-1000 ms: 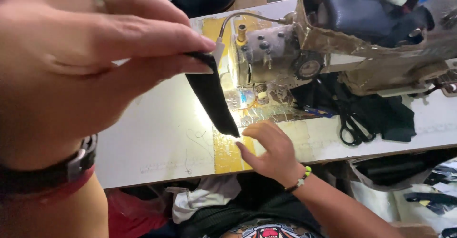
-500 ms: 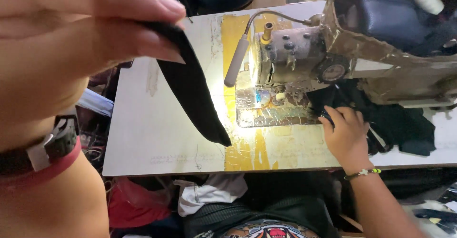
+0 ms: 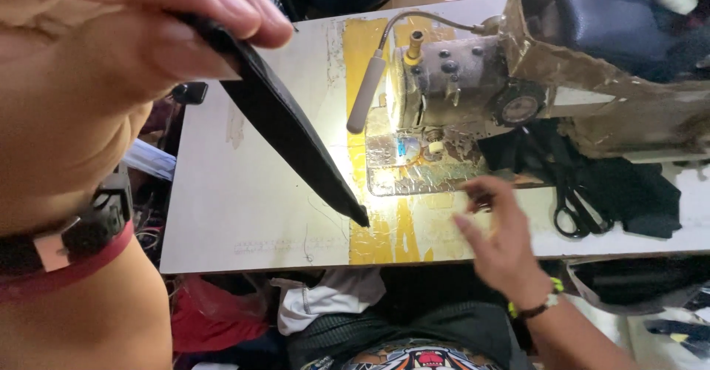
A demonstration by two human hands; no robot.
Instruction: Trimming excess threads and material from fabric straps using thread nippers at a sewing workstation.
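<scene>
Head view: my left hand (image 3: 96, 66) pinches a black fabric strip (image 3: 296, 137) aloft over the tabletop (image 3: 244, 214), not yet at the sewing machine (image 3: 458, 81); right hand (image 3: 499, 240) released, fingers spread, beside black scissors (image 3: 573, 203).

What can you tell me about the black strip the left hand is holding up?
The black strip is long, flat and matte, like fabric or webbing, tapering to a narrow tip. The left hand pinches its upper end between thumb and fingers; it slants down to the right above the white table. Its tip lies near the lit needle plate; contact cannot be told.
</scene>
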